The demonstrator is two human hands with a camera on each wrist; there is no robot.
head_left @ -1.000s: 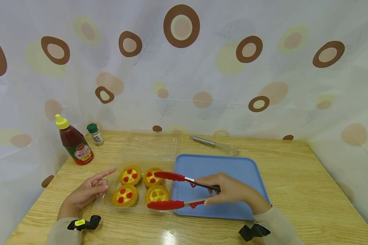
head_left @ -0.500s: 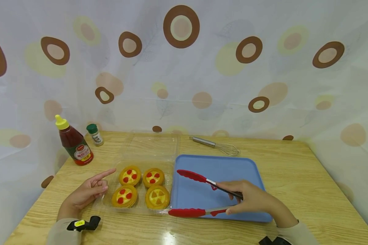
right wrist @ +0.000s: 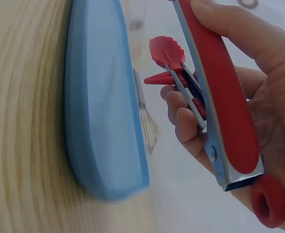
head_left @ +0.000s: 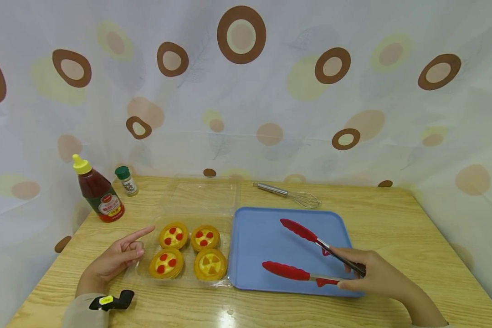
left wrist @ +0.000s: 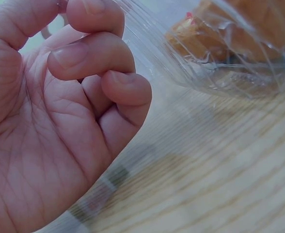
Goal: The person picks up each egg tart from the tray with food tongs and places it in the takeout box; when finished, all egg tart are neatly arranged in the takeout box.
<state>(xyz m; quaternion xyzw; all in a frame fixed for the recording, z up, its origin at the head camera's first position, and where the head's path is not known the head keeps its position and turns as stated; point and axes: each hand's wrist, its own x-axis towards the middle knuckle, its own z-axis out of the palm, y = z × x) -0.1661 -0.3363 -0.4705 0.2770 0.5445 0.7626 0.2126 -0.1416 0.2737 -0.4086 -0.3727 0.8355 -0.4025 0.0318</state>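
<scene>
My right hand point(head_left: 371, 271) grips a pair of red-tipped tongs point(head_left: 289, 271) by the handles, over the right part of the blue tray point(head_left: 254, 250). The tongs' arms are spread, with nothing between the tips; the right wrist view shows my fingers around the tongs point(right wrist: 222, 97). On the left, my left hand point(head_left: 116, 257) lies beside the clear plastic box point(head_left: 188, 282), its index finger straight along the box's edge and the other fingers loosely bent. Several egg tarts point(head_left: 166, 263) with red or yellow toppings sit in the box. The left wrist view shows my left hand point(left wrist: 60, 126) holding nothing.
The box's clear lid point(head_left: 202, 196) lies folded back behind it. A whisk point(head_left: 287, 195) lies behind the tray. At the back left stand a sauce bottle point(head_left: 100, 193) with a yellow cap and a green-capped shaker point(head_left: 127, 181). A patterned curtain point(head_left: 246, 100) closes off the back.
My right hand has moved right with the tongs, from above the right-hand tarts to over the tray. My left hand, the tarts and the box have stayed put.
</scene>
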